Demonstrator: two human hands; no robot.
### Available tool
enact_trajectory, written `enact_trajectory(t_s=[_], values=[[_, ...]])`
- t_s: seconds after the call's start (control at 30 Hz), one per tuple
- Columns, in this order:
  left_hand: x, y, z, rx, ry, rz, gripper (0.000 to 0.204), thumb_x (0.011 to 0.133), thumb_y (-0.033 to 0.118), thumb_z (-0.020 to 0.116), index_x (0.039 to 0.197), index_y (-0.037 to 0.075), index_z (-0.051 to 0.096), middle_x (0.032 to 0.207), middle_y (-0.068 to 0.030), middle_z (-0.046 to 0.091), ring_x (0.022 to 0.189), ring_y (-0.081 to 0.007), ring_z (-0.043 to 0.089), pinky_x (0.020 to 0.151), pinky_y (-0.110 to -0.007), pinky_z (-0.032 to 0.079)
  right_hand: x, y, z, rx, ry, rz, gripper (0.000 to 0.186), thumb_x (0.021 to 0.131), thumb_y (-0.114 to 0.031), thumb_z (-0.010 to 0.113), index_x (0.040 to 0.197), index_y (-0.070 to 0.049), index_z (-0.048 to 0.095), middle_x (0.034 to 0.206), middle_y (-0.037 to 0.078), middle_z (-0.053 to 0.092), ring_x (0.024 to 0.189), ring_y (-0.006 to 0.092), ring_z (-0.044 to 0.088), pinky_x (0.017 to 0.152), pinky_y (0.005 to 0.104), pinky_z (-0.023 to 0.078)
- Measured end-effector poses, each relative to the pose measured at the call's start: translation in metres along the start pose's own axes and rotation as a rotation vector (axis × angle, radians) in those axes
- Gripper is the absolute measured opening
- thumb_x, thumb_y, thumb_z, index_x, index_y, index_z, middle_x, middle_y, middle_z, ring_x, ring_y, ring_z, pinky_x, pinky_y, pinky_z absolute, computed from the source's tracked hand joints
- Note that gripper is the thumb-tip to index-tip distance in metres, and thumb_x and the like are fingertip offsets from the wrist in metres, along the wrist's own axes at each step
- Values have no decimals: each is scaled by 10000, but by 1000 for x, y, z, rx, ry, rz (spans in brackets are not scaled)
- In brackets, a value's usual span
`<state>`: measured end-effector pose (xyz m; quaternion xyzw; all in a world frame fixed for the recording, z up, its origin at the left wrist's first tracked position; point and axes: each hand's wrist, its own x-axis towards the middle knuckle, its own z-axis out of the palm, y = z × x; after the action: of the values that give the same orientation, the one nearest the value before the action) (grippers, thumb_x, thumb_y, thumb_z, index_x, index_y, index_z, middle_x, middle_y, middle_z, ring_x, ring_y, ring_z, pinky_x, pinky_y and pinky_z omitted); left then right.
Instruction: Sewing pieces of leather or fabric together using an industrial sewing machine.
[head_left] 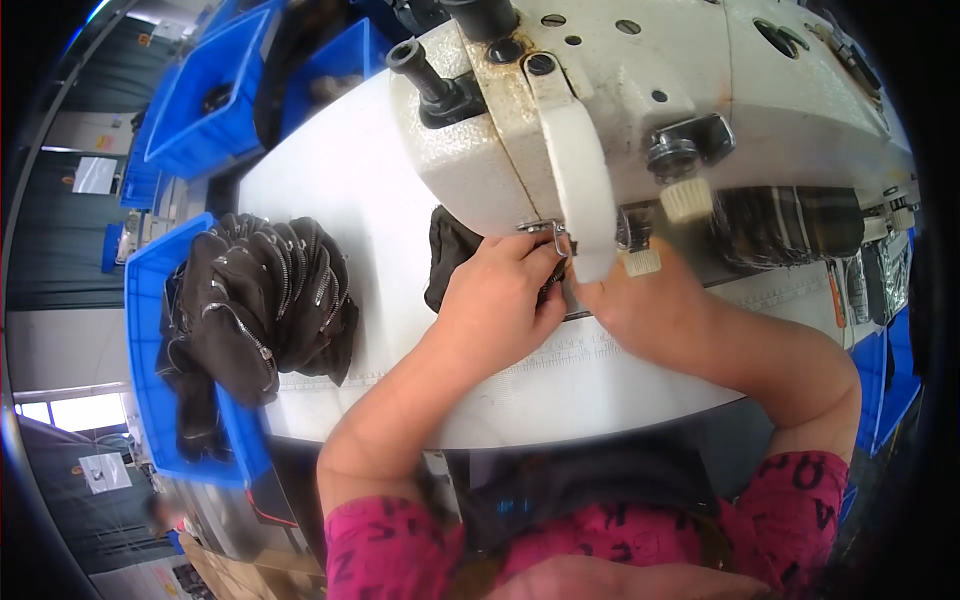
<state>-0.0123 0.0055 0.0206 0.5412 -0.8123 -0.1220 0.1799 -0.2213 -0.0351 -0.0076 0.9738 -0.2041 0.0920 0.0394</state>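
Note:
A dark fabric piece (452, 250) lies under the head of a white sewing machine (640, 90), partly covered by my hands. My left hand (497, 292) is closed on it, fingertips close to the small metal presser parts (545, 230) and thumb bent inward. On the other side of the machine's white lever (583, 180), my right hand (640, 305) is curled in at the same work. The lever hides some of its fingers, and what they grip cannot be made out. Left of my hands, a bunch of dark brown zippered pouches (270, 290) rests on the table edge and a bin.
A blue bin (145, 300) stands at the table's left edge; more blue bins (215, 100) are at the far left. Dark striped fabric pieces (790, 225) are stacked right of the needle area. A printed ruler scale (590, 348) runs along the white table (340, 170).

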Motion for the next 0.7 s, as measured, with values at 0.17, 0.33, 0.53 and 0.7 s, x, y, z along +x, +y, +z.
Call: enact_trajectory(t_s=[0.17,0.33,0.53,0.7], values=[[-2,-6,-4,-139,-8,-116,314,827,106,732,1132,55,676,1051,-154,682,992,-345,652,818,-415,533,0,3,7,44,135,-4,474,731,-85,689,1190,30,660,657,64,646,631,263,660,642,412,487],[-2,-20,-7,-451,-137,-319,258,866,61,682,1122,34,668,923,-83,661,853,-195,614,785,-331,511,2,1,19,120,179,48,450,732,-83,689,1178,-28,662,761,60,637,745,271,646,710,414,500],[-9,-27,-4,-509,18,-297,394,781,-111,545,1120,61,649,1081,-141,646,980,-345,618,870,-374,521,9,-5,5,125,154,-63,405,783,-114,676,1182,-52,667,1037,77,626,1030,264,608,780,411,521],[-7,-30,-22,-202,43,168,311,759,-99,608,1013,75,655,1051,-90,683,1028,-346,633,852,-417,535,9,-11,5,245,229,-42,335,813,-113,654,1136,-42,702,1078,70,638,1122,240,603,753,365,539]])
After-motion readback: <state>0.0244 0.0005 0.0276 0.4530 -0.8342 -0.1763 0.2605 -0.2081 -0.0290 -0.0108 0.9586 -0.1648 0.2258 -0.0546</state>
